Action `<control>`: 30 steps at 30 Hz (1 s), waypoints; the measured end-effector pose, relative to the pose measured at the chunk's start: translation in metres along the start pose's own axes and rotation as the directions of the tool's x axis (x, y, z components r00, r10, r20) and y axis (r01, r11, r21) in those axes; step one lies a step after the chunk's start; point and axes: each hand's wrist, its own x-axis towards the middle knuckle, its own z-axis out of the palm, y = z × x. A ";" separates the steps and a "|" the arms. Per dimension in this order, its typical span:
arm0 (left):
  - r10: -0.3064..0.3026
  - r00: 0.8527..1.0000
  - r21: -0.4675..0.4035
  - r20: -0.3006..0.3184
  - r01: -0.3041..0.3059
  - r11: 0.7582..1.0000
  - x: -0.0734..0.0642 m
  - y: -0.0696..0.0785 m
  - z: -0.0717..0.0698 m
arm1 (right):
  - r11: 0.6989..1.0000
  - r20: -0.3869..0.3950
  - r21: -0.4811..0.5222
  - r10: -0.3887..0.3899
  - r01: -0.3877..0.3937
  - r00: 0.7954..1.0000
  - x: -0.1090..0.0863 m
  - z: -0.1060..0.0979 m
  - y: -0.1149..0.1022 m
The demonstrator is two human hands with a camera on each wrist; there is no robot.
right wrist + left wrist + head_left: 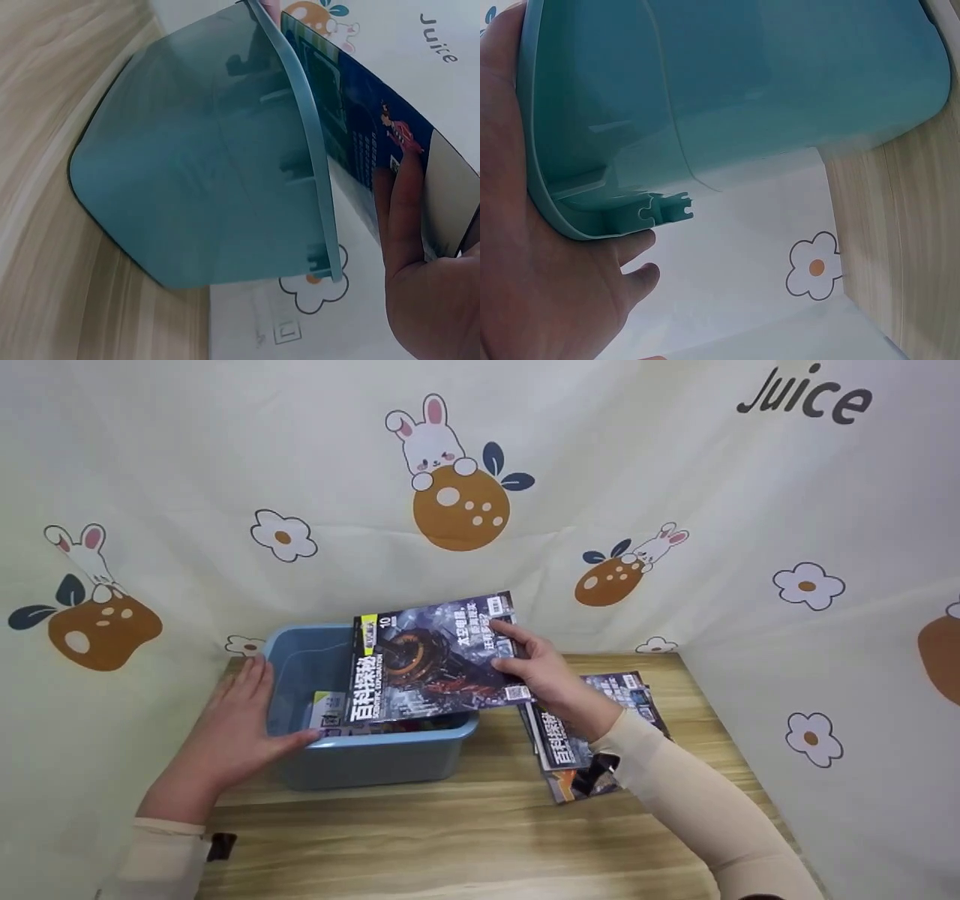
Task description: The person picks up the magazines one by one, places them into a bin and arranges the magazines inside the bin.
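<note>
My right hand (pixel 551 671) pinches the right edge of a magazine (pixel 442 660), fingers on its front cover and the rest of the grip hidden behind it. The magazine has a dark cover with white Chinese lettering and is tilted over the right part of a blue plastic bin (pixel 375 765). Its dark blue back (pixel 360 120) shows in the right wrist view, above the bin's rim. Against the bin's left side rests my left hand (pixel 236 727), fingers extended along the outside and thumb on the front rim. Inside the bin, a light-coloured booklet (pixel 328 709) is partly visible.
Right of the bin, a small loose pile of magazines (pixel 559 750) lies on the wood-grain table (pixel 465 847), partly hidden by my right forearm. A pale cloth (pixel 337 442) printed with rabbits, oranges and flowers encloses the back and sides.
</note>
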 end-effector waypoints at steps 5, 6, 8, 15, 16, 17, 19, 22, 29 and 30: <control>-0.011 1.000 -0.005 0.003 0.011 1.000 0.001 0.000 0.000 | 1.000 0.018 -0.019 -0.019 0.020 1.000 0.005 0.013 -0.001; -0.009 1.000 -0.004 0.003 0.009 1.000 0.001 -0.001 0.000 | 1.000 0.022 -0.023 -0.018 0.018 1.000 0.005 0.016 -0.001; -0.003 1.000 0.001 0.000 0.003 1.000 0.001 -0.001 0.000 | 1.000 0.029 -0.022 -0.009 0.009 1.000 0.007 0.020 0.000; 0.014 1.000 0.018 0.005 -0.014 1.000 0.002 -0.002 0.000 | 0.999 0.034 -0.045 -0.004 0.005 0.999 0.012 0.032 0.004; 0.017 1.000 0.019 0.007 -0.017 1.000 0.002 -0.002 0.000 | 0.999 0.033 -0.045 -0.003 0.004 0.999 0.013 0.034 0.004; 0.019 1.000 0.020 0.008 -0.019 1.000 0.002 -0.002 0.000 | 0.999 0.035 -0.045 -0.004 0.005 0.999 0.014 0.036 0.004; 0.022 1.000 0.020 0.009 -0.022 1.000 0.003 -0.002 0.000 | 0.999 0.040 -0.035 0.002 0.000 0.999 0.015 0.039 0.005; 0.025 1.000 0.019 0.008 -0.025 1.000 0.003 -0.003 0.000 | 1.000 0.051 -0.028 0.006 -0.005 0.999 0.015 0.045 0.005; 0.023 1.000 0.007 0.010 -0.023 1.000 0.003 -0.003 0.000 | 1.000 0.056 -0.009 0.015 -0.015 0.998 0.016 0.063 0.005; 0.022 1.000 0.006 0.011 -0.022 1.000 0.003 -0.002 0.001 | 1.000 0.049 -0.008 0.023 -0.022 0.999 0.016 0.066 0.005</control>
